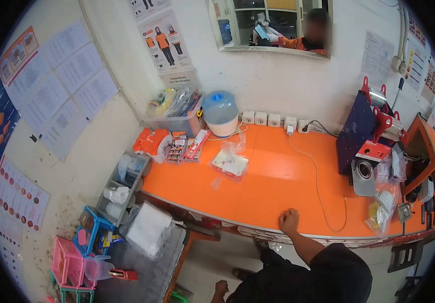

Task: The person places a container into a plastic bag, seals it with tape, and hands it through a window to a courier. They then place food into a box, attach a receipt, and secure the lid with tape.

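Observation:
My right hand point(288, 220) rests on the front part of the orange counter point(273, 187). Its fingers are curled in, and nothing shows in them. Hanging low near the bottom edge, my left hand point(221, 288) is loosely closed over the floor and appears to hold nothing. To the right of my right hand, a thin white cable point(317, 177) runs from a plug on the wall sockets point(274, 120). Farther back on the counter sits a small open box point(230, 163) with clear plastic and white paper-like contents.
A blue-lidded water container point(220, 113) and a clear bin point(169, 121) stand at the wall. A dark blue machine point(351, 134) with red-handled metal cylinders is at right. At lower left, a grey table point(126, 272) holds pink baskets point(68, 265) and bagged white sheets point(149, 227).

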`<control>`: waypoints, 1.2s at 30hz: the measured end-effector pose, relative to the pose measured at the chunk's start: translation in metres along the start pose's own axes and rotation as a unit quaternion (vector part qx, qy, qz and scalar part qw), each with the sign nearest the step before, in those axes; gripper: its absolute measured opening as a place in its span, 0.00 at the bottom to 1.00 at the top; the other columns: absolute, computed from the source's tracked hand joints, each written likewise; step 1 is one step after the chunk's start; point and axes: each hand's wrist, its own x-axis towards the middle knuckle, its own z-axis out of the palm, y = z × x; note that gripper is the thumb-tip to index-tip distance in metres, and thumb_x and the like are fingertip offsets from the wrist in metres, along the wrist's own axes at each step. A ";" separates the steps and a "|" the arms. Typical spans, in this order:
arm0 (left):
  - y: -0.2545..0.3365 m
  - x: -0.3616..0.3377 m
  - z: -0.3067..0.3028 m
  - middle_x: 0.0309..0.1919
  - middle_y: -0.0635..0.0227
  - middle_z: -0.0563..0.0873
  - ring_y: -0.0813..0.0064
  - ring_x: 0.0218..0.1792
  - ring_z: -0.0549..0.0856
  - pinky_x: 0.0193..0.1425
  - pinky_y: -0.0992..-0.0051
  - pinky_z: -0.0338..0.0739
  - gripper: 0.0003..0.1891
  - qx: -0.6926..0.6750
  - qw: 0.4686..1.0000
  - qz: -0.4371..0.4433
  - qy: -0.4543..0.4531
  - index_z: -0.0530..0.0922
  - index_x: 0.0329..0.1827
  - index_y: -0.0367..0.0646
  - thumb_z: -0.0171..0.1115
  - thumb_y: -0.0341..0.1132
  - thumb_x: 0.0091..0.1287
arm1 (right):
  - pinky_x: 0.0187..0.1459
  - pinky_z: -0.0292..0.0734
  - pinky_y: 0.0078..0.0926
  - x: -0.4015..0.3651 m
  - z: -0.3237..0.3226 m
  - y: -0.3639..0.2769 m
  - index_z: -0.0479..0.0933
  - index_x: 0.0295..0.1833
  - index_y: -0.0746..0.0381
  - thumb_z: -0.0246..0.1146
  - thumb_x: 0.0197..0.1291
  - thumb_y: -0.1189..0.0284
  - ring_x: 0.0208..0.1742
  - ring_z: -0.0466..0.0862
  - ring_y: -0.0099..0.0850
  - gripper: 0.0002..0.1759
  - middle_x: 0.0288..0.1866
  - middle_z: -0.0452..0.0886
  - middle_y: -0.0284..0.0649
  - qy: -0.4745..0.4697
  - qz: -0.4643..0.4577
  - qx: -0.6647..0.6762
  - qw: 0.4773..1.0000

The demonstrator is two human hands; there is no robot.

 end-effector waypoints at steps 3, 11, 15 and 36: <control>0.004 -0.007 -0.011 0.29 0.57 0.83 0.57 0.39 0.85 0.45 0.62 0.80 0.07 0.382 0.895 0.223 -0.056 0.80 0.37 0.38 0.63 0.28 0.56 | 0.38 0.64 0.46 -0.003 0.000 0.001 0.72 0.23 0.61 0.63 0.53 0.71 0.39 0.71 0.46 0.10 0.33 0.69 0.45 0.013 -0.004 0.018 1.000; 0.033 0.007 0.011 0.31 0.59 0.82 0.54 0.35 0.83 0.40 0.56 0.77 0.13 0.367 0.869 0.331 0.014 0.81 0.30 0.44 0.65 0.45 0.51 | 0.38 0.65 0.45 -0.001 -0.008 0.007 0.72 0.23 0.62 0.62 0.52 0.71 0.41 0.72 0.47 0.10 0.34 0.71 0.47 -0.017 -0.020 0.029 0.999; 0.055 0.016 0.037 0.40 0.56 0.87 0.54 0.46 0.85 0.48 0.55 0.78 0.15 0.213 0.940 0.260 0.051 0.85 0.44 0.47 0.56 0.42 0.60 | 0.36 0.67 0.47 0.001 0.002 0.013 0.72 0.23 0.63 0.61 0.54 0.70 0.35 0.73 0.47 0.11 0.30 0.70 0.47 -0.019 -0.087 0.081 0.993; -0.145 -0.210 0.121 0.35 0.52 0.84 0.61 0.34 0.85 0.39 0.57 0.85 0.15 -0.727 0.349 -0.361 0.468 0.79 0.44 0.32 0.53 0.36 0.63 | 0.32 0.68 0.40 -0.110 0.116 -0.186 0.71 0.28 0.66 0.57 0.67 0.63 0.27 0.72 0.42 0.19 0.23 0.70 0.45 -0.580 -0.453 0.236 0.635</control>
